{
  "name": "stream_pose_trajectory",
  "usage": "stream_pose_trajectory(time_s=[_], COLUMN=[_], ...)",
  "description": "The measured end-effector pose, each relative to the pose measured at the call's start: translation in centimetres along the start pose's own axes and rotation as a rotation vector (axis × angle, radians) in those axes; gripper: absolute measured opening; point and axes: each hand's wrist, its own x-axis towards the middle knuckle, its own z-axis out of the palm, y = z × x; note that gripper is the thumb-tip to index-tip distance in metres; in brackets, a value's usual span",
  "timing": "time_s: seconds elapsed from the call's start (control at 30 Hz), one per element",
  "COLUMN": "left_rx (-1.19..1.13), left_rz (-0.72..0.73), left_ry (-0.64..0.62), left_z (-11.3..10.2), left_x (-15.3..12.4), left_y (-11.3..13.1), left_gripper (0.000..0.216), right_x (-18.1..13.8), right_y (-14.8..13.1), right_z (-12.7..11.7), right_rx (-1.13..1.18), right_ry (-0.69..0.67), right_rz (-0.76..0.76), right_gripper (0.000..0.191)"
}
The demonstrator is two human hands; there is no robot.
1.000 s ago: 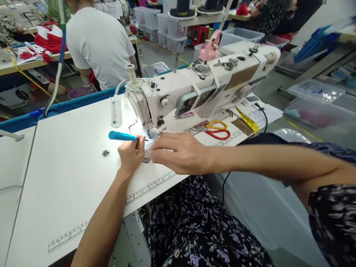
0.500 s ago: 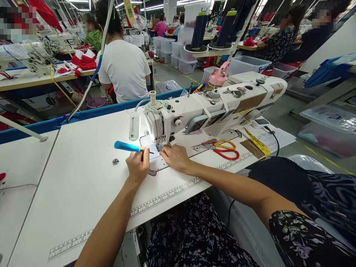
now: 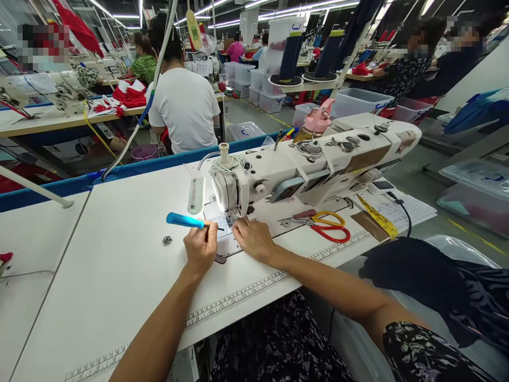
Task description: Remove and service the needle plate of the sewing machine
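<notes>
My left hand [image 3: 201,248] is closed around a screwdriver with a blue handle [image 3: 185,219]. Its thin dark shaft points right, toward the needle area of a white sewing machine [image 3: 278,164]. My right hand [image 3: 254,240] rests on the machine bed just right of the presser foot [image 3: 229,218], fingers bent and pressed together. What its fingertips hold, if anything, is hidden. A small shiny metal part [image 3: 167,240] lies on the white table [image 3: 119,276], left of my left hand.
Scissors with yellow and red handles [image 3: 330,227] lie right of my right hand. Beyond are a yellow tape measure [image 3: 377,216] and papers [image 3: 417,208]. A pink-lidded bottle [image 3: 318,118] stands behind the machine. A person in a white shirt [image 3: 185,109] sits ahead.
The view has shifted slightly, so the scene sits a little lower and further right. Both hands stay at the needle area, with the screwdriver still in my left hand.
</notes>
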Motion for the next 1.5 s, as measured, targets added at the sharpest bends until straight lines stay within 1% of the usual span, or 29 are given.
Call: stream_pose_trajectory(time_s=[0.13, 0.23, 0.3, 0.47, 0.53, 0.6, 0.7, 0.8, 0.87, 0.93, 1.03, 1.13, 1.23, 1.33, 1.4, 1.5], left_rx=[0.01, 0.018, 0.018, 0.039, 0.059, 0.055, 0.033, 0.025, 0.024, 0.026, 0.04, 0.053, 0.046, 0.039, 0.041, 0.043], left_rz=[0.024, 0.049, 0.067, 0.082, 0.087, 0.093, 0.093, 0.081, 0.069, 0.061, 0.062, 0.057, 0.038, 0.034, 0.046, 0.065], left_ry=[0.004, 0.007, 0.002, 0.004, 0.0, -0.004, -0.002, 0.001, 0.003, 0.005, 0.008, 0.018, 0.017, 0.01, 0.018, 0.032], left_z=[0.0, -0.1, -0.1, -0.1, -0.1, -0.1, 0.0, 0.0, -0.1, -0.1, -0.1, -0.1, 0.0, 0.0, 0.0, 0.1], left_x=[0.0, 0.0, 0.1, 0.1, 0.1, 0.0, 0.0, 0.0, 0.0, 0.0, 0.0, 0.0, 0.0, 0.1, 0.1, 0.0], left_y=[0.0, 0.0, 0.1, 0.0, -0.1, -0.2, -0.2, -0.1, -0.1, -0.1, -0.1, -0.2, -0.2, -0.2, -0.2, -0.2], left_gripper=[0.026, 0.023, 0.023, 0.026, 0.025, 0.025, 0.025, 0.025, 0.025, 0.026, 0.027, 0.028, 0.029, 0.029, 0.028, 0.027], right_x=[-0.1, -0.2, -0.2, -0.1, -0.1, -0.1, 0.0, 0.0, -0.1, -0.1, -0.1, 0.0, -0.1, -0.1, 0.0, 0.1], right_y=[0.4, 0.8, 0.9, 0.8, 0.8, 0.8, 0.8, 1.0, 1.2, 1.3, 1.3, 1.3, 1.5, 1.6, 1.5, 1.5], right_z=[0.2, 0.4, 0.6, 0.6, 0.5, 0.5, 0.5, 0.4, 0.4, 0.4, 0.6, 0.7, 0.8, 0.9, 1.0, 1.0], right_rx=[0.018, 0.005, -0.005, 0.012, 0.022, 0.03, 0.062, 0.105, 0.136, 0.155, 0.137, 0.129, 0.162, 0.198, 0.198, 0.197], right_ry=[0.01, 0.054, 0.059, 0.03, 0.043, 0.068, 0.076, 0.058, 0.07, 0.097, 0.106, 0.085, 0.093, 0.146, 0.156, 0.122], right_rz=[-0.033, -0.029, -0.028, -0.049, -0.048, -0.035, -0.036, -0.076, -0.087, -0.055, -0.004, -0.054, -0.101, -0.044, -0.012, -0.044], right_gripper=[0.032, 0.036, 0.04, 0.033, 0.032, 0.034, 0.038, 0.031, 0.028, 0.027, 0.031, 0.03, 0.029, 0.025, 0.026, 0.027])
